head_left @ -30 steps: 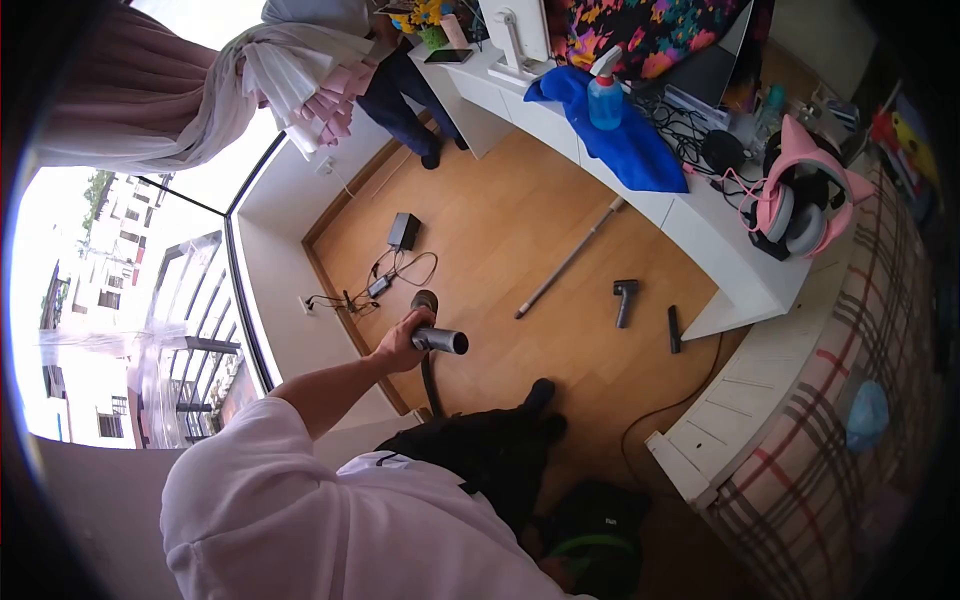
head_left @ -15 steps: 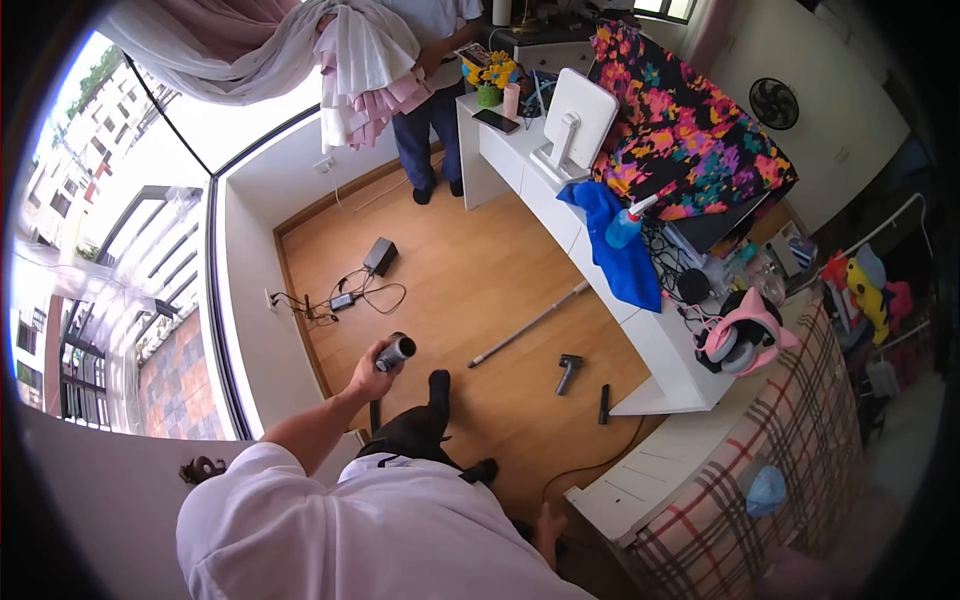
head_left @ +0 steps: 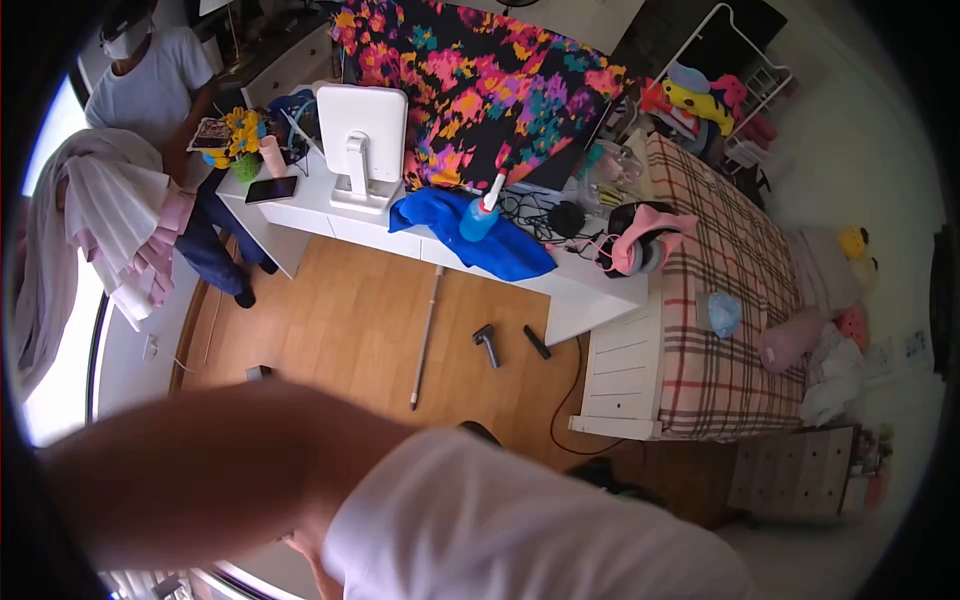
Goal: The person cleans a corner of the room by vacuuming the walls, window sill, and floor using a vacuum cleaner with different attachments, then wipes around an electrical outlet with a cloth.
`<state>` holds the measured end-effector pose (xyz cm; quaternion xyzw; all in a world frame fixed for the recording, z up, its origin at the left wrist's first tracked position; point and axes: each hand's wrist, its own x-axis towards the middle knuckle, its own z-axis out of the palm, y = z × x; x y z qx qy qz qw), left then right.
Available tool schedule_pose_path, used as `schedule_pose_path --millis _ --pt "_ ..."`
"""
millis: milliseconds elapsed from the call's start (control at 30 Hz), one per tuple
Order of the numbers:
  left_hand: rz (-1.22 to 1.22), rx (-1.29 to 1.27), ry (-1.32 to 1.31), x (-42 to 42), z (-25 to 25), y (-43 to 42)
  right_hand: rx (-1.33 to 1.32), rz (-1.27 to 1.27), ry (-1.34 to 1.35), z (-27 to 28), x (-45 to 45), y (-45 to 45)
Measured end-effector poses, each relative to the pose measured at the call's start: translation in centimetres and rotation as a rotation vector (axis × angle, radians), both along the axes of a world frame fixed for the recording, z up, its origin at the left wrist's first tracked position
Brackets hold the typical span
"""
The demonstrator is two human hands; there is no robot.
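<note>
A blurred bare arm point(head_left: 230, 460), close to the camera, crosses the lower left from a white sleeve point(head_left: 480, 510). I cannot tell which arm it is, and its hand does not show. Below it a small strip of skin point(head_left: 318, 565) appears, too covered to identify. Neither of my hands can be made out. Beyond the arm, a grey pole point(head_left: 427, 340) lies on the wooden floor point(head_left: 345, 320). To its right are a dark grey pistol-shaped piece point(head_left: 487, 345) and a short black bar-shaped piece point(head_left: 537, 342).
A white desk point(head_left: 590, 290) holds a white-backed monitor point(head_left: 365, 135), blue cloth point(head_left: 520, 255), spray bottle point(head_left: 480, 215) and pink cat-ear headphones point(head_left: 645, 240). Another person point(head_left: 165, 90) stands by gathered curtains point(head_left: 110, 200). A plaid-covered bed point(head_left: 700, 380) is at right; a cable point(head_left: 557, 420) crosses the floor.
My view has swung right, showing more of the bed. An arm now fills the lower left. The hand holding a grey cylindrical piece is no longer visible. The floor pieces look unmoved.
</note>
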<state>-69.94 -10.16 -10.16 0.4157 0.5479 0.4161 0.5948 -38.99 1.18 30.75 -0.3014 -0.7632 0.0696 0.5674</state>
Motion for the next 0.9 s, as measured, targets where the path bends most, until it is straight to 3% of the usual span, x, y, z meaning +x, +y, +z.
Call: schedule_pose_path --millis 100,167,300,433,633,700,767,800,833,867,900 --pt "0.142 -0.027 -0.018 0.2 0.3 5.4 -0.060 0.243 -0.037 -1.9 -6.1 2.2" --pt "0.224 -0.026 -0.030 -1.1 1.7 7.4 -0.089 0.270 -0.049 -1.5 -7.8 3.9" --pt "0.277 -0.041 0.041 -3.0 4.0 9.9 -0.151 0.143 -0.013 -0.8 -3.4 9.9" --pt "0.298 -0.046 0.050 -0.5 2.4 12.8 -0.186 0.009 -0.105 -0.8 4.8 16.7" --pt "0.517 -0.120 0.148 3.3 1.8 14.7 -0.339 -0.270 -0.221 -0.7 21.2 34.4" --pt "0.687 -0.152 -0.035 4.5 2.1 16.0 -0.420 -0.459 -0.253 -0.9 27.9 41.7" --pt "0.577 -0.095 0.121 1.4 -0.6 14.8 -0.500 -0.767 -0.205 -3.0 37.5 46.3" --pt "0.741 -0.143 0.034 2.2 1.6 15.7 -0.575 -0.970 -0.152 -5.1 43.4 48.6" --pt "0.918 -0.190 -0.061 3.3 3.6 15.8 -0.346 -1.118 -0.082 -9.4 51.1 50.3" --pt "0.994 -0.203 -0.093 3.0 4.6 15.8 -0.410 -1.291 -0.139 -13.3 58.0 51.7" --pt "1.111 -0.202 -0.137 3.9 2.4 10.8 -0.791 -1.354 -0.415 -17.5 64.6 49.8"
